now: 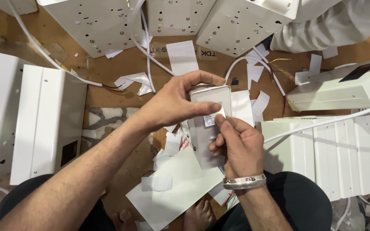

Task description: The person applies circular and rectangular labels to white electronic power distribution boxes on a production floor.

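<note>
A small white box-shaped unit is held upright over my lap. My left hand grips its top end, fingers curled over the upper edge and thumb lying across its face. A small white sticker sits on that face. My right hand, a metal bangle on its wrist, holds the unit's right side, its thumb tip touching the sticker's edge. The unit's lower end is hidden behind my right hand.
White metal casings lie all around: two at the left, several along the top, a ribbed one at the right. White cables and scraps of white backing paper litter the brown floor. Another person's sleeve shows top right.
</note>
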